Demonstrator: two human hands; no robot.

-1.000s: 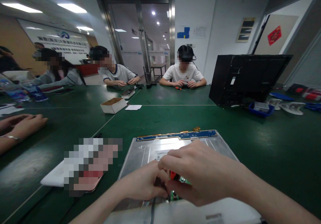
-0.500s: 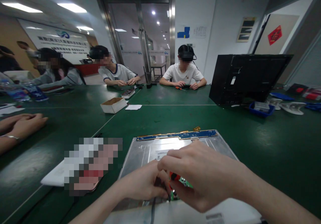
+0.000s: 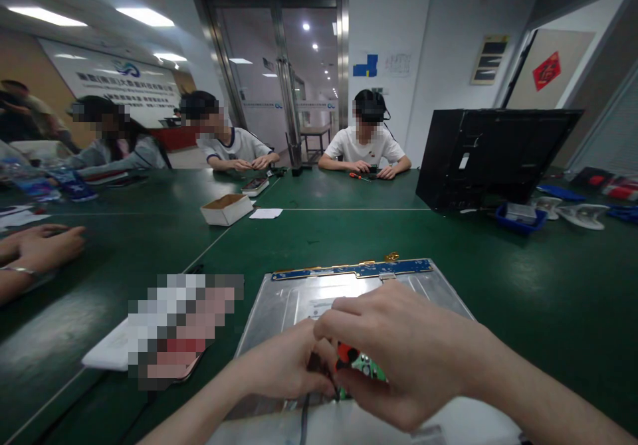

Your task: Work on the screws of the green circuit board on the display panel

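Green table [image 3: 339, 236]; three people [image 3: 366, 146] seated across it, one monitor [image 3: 498, 156] and one open box [image 3: 230, 215] noted on top. One metal panel [image 3: 266, 315] is laid under two hands, one blue circuit strip [image 3: 319, 271] along its far edge. One red-and-black tool [image 3: 347, 353] is pinched by the right hand [image 3: 403, 349] beside one green board [image 3: 371, 366]. Left hand [image 3: 294, 362] curled close by; its grip cannot be told.

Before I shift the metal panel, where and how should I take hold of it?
Probably grip the metal panel by its left edge and right edge, coming in from both sides. It lies broad face up, and those edges look bare toward the far end, whereas a blue circuit strip lines the far edge and a green board shows beside the right hand.
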